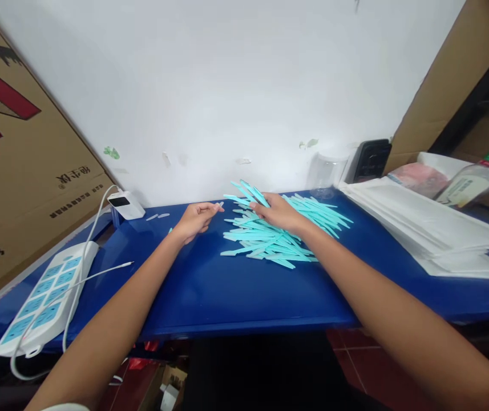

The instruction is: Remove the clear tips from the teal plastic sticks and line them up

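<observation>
A heap of thin turquoise sticks [265,242], shaped like eyebrow razors, lies on the blue tabletop [227,297]. Over the heap's far side, my right hand [281,211] is closed round several of these razors [248,193], which fan out to the left past the fingers. Left of the heap, my left hand [195,221] pinches a small translucent piece [219,204] between thumb and fingertips; it resembles a razor cap. Two similar pale pieces [157,216] rest on the table farther left. A turquoise bit [170,230] shows beside my left wrist, mostly hidden.
At left are a power strip [47,297], a white cable [107,270], a white device with a dark display [126,204] and a cardboard box [25,142]. On the right are stacked white sheets or bags [432,228], a bottle [479,177], a clear jar [328,171] and a black object [370,161].
</observation>
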{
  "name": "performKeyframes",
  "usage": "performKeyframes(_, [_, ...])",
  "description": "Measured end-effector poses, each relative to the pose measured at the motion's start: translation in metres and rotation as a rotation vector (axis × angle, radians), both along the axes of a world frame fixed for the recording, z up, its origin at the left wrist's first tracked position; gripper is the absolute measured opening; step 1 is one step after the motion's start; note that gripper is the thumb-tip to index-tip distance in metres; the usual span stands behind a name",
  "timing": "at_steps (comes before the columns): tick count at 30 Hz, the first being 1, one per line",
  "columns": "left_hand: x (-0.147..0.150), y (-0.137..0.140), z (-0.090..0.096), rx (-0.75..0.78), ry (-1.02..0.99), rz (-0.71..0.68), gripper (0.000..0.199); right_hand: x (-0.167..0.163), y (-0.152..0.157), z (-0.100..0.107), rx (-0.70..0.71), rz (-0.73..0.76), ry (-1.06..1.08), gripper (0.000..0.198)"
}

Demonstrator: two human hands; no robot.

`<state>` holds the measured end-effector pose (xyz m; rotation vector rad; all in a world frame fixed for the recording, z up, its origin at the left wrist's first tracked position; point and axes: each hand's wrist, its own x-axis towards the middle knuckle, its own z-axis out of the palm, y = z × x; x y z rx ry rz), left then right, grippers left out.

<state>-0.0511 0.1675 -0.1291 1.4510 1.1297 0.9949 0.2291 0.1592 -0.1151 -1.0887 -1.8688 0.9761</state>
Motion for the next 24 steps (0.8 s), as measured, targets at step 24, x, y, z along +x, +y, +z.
performKeyframes(24, [-0.006, -0.008, -0.01, 0.058, 0.116, 0.02, 0.048, 0.011, 0.002, 0.005, -0.003, -0.052, -0.05, 0.029])
